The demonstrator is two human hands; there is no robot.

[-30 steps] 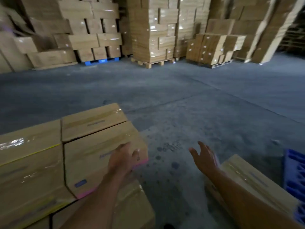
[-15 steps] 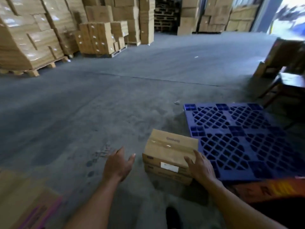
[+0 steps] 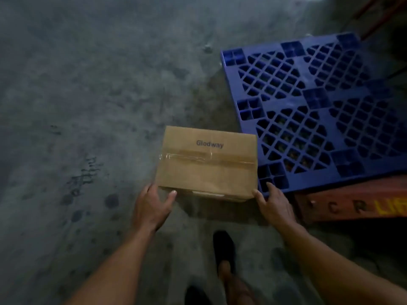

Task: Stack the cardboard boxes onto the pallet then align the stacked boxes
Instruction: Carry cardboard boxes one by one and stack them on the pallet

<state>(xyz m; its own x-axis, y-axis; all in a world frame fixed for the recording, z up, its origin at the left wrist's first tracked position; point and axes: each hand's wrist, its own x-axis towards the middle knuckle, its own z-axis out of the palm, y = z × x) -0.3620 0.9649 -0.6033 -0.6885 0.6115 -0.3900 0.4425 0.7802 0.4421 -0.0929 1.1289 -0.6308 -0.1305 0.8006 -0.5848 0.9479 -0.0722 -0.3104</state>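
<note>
Lifting the cardboard box (image 3: 207, 164), which sits on the floor (image 3: 88, 84) just beside the blue pallet (image 3: 317, 100), risks a slip: the left hand (image 3: 152, 208) clasps one near corner, while the right hand (image 3: 273, 203) seemingly only presses flat against the other.
</note>
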